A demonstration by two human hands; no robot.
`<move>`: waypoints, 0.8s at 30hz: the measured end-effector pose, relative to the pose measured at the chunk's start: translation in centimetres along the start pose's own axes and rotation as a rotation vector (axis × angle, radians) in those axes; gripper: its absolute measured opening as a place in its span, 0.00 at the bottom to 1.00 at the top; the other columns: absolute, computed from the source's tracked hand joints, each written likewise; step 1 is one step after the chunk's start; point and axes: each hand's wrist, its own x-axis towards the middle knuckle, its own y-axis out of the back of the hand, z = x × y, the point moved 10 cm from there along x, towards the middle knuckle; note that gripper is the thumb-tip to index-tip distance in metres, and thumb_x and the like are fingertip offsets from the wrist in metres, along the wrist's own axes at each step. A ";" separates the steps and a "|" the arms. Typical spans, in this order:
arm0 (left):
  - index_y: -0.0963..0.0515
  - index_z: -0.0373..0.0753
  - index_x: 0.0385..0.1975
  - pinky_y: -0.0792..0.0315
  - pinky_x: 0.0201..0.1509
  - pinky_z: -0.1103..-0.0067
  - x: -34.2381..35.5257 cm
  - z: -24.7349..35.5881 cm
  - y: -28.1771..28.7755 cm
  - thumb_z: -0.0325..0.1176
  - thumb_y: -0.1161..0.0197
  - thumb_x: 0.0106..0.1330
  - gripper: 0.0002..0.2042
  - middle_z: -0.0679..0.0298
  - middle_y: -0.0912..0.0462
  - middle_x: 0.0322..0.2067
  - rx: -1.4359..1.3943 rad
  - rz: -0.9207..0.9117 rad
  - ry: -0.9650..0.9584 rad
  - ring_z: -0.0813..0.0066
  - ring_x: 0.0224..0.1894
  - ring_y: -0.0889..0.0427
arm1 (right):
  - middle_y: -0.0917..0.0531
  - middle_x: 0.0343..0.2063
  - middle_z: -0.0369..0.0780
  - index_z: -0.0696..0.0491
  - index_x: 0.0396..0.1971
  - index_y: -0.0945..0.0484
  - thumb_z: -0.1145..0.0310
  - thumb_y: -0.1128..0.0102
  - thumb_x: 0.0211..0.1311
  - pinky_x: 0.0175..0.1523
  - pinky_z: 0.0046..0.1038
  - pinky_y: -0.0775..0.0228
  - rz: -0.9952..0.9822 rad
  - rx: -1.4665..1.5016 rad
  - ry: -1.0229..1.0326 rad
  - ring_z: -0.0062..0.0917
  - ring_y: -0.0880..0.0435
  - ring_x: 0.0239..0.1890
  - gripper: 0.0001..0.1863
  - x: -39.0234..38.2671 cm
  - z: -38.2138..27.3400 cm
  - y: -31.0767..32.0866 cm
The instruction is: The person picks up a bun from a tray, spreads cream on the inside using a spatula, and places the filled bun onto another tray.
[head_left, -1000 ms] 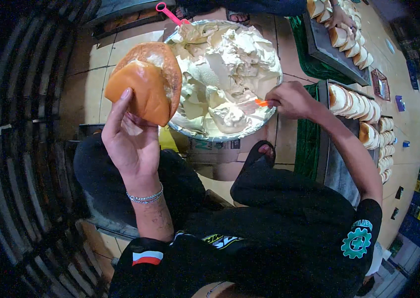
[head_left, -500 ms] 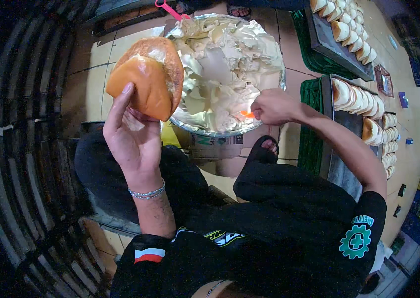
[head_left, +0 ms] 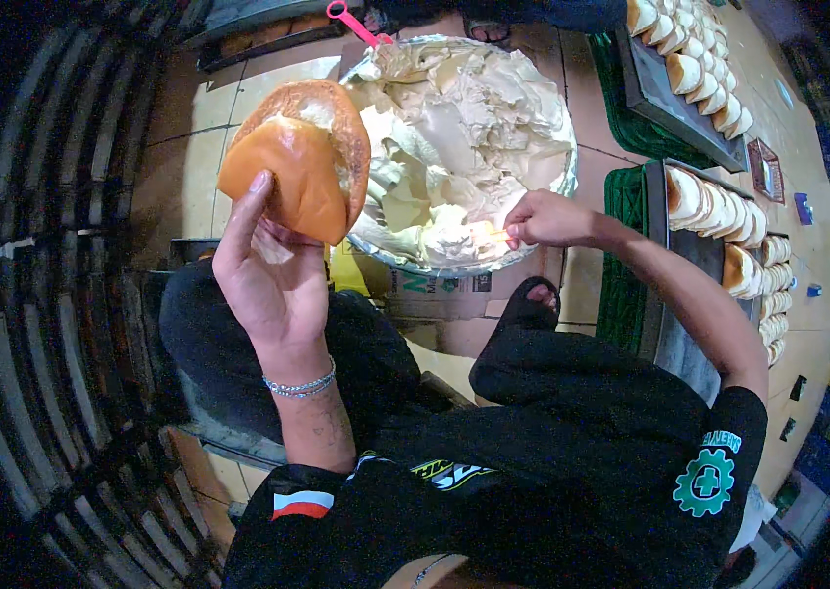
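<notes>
My left hand [head_left: 273,275] grips a round golden-brown bun [head_left: 287,172] from below, thumb on its near face. The bun is split and spread, and its pale inside shows between the halves. Over the near right side of a large tub, my right hand [head_left: 552,218] is closed on an orange-handled spatula [head_left: 495,236]. A lump of pale cream covers the spatula's blade, so its shape is hidden. Thick whipped cream [head_left: 464,118] fills the tub in uneven peaks, and the bun is held just left of it.
A pink-handled tool [head_left: 356,22] leans at the tub's far left rim. To the right, dark trays [head_left: 665,108] of cut buns [head_left: 704,201] rest on green crates [head_left: 626,265]. Dark slatted racks [head_left: 62,324] stand at the left. A yellow item [head_left: 346,272] lies beside the tub.
My right hand has lifted a little, bringing the cream-loaded spatula up into clearer view. The left hand keeps hold of the bun in much the same pose. The whole view has shifted slightly.
</notes>
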 end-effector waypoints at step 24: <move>0.37 0.33 0.64 0.34 0.67 0.71 -1.8 -7.6 -5.2 0.41 0.52 0.73 0.24 0.55 0.27 0.60 -0.245 -0.352 0.463 0.64 0.60 0.26 | 0.19 0.37 0.43 0.57 0.54 0.22 0.81 0.48 0.65 0.46 0.25 0.31 0.884 -0.037 0.737 0.33 0.22 0.39 0.18 -12.9 -15.8 11.7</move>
